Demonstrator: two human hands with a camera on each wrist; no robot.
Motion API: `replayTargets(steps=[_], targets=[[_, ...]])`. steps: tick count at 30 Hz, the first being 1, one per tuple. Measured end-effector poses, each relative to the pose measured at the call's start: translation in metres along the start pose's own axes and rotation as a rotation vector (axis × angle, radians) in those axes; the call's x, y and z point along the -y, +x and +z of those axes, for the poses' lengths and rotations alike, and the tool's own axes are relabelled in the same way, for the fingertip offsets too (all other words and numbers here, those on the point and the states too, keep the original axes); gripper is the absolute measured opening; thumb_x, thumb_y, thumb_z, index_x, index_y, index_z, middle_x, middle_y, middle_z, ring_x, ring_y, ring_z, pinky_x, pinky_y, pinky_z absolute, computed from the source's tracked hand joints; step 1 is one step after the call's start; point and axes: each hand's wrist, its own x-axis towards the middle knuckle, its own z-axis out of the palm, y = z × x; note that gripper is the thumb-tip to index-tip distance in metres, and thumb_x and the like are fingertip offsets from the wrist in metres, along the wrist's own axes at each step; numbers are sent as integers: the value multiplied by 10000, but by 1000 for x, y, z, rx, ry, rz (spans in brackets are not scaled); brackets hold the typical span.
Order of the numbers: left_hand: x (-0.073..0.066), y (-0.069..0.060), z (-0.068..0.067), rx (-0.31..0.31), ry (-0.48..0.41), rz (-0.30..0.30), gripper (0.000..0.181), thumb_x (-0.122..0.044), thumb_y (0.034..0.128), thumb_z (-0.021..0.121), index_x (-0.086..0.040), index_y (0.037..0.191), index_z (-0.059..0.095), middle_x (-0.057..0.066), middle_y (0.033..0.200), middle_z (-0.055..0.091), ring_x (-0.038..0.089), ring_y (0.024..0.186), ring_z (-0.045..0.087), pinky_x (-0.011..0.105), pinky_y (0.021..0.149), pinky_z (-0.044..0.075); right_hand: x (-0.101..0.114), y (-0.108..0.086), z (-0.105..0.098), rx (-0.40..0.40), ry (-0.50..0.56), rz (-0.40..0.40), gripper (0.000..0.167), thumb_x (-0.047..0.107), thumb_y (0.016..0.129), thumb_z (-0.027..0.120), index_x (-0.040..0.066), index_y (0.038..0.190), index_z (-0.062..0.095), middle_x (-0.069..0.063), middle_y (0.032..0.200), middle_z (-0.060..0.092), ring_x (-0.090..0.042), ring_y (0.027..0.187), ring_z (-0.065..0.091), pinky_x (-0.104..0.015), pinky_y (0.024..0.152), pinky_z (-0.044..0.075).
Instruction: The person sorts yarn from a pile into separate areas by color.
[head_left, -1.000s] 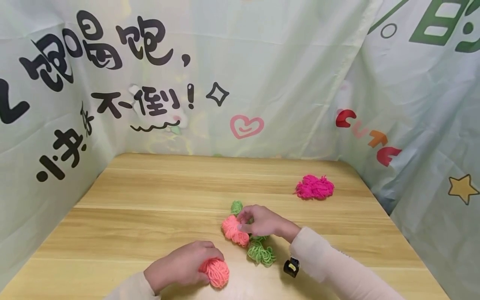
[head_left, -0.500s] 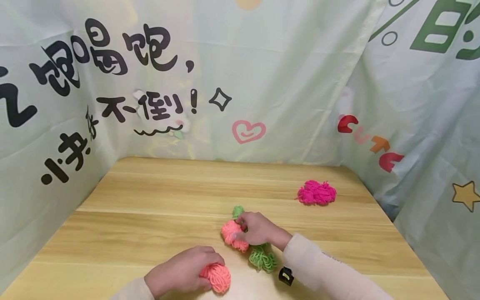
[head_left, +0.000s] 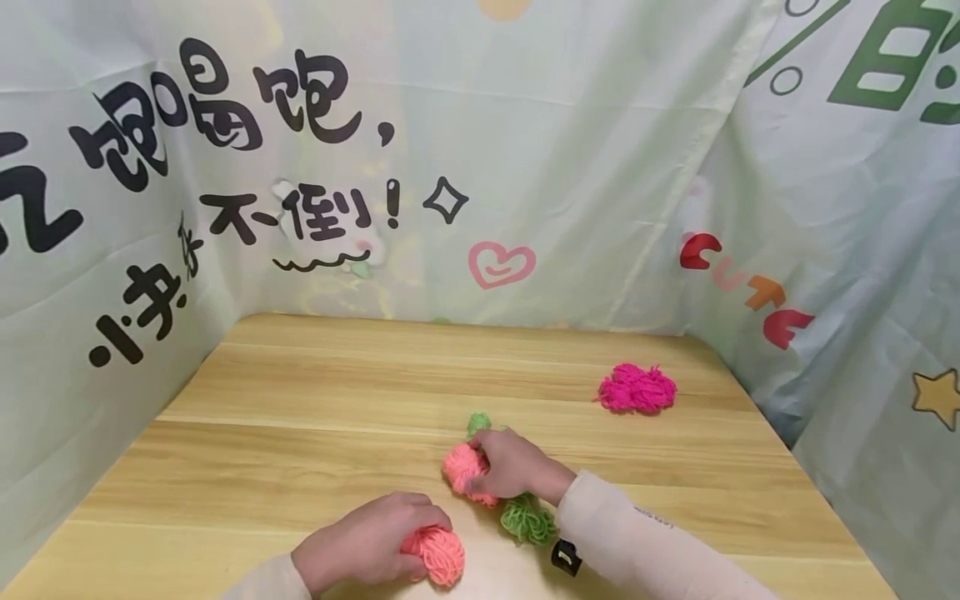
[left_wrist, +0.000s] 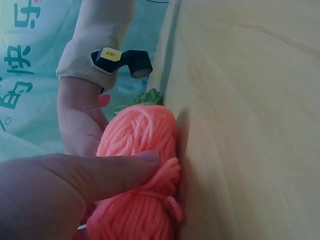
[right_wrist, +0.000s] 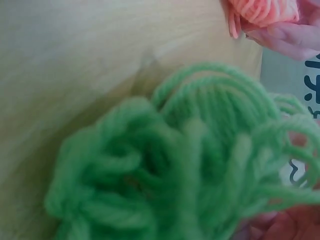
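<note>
My left hand [head_left: 375, 537] grips a coral yarn bundle [head_left: 438, 556] at the table's front; in the left wrist view the thumb lies across that bundle [left_wrist: 140, 130]. Further back and to the right, my right hand [head_left: 513, 467] has its thumb and fingers round a second coral bundle [head_left: 461, 468]. Green yarn [head_left: 528, 520] shows below the right hand, and another green piece [head_left: 478, 423] above it; whether they are one bundle is hidden by the hand. Green loops [right_wrist: 190, 150] fill much of the right wrist view.
A magenta yarn bundle [head_left: 637, 389] lies at the back right of the wooden table [head_left: 300, 375]. Printed cloth [head_left: 570, 167] hangs behind the table and along both sides. A small black device [head_left: 566, 557] is at the right wrist.
The right hand has shifted slightly onto the further coral bundle, its fingers closer round it. The left hand keeps its grip. The head view has tilted a little.
</note>
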Motion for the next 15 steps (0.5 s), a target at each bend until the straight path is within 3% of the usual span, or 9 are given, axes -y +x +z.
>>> replayTargets(steps=[8,15], targets=[[0,4,0,-30,-52,-44,347,-205,792,804,-178,1107,660,-154,1011,603,13,954,554,257,839,490,-2,-1,-4,-1,38,21,559,173,767,774,-51,1235,566,5,826,626,-99,608,543,-270,658,506],[6,4,3,-134,-190,-95,319,-187,810,788,-167,1099,653,-174,977,599,-3,899,551,239,785,502,0,-2,-6,-10,103,17,579,163,755,788,-64,1238,562,-14,859,627,-111,694,562,-286,713,520]])
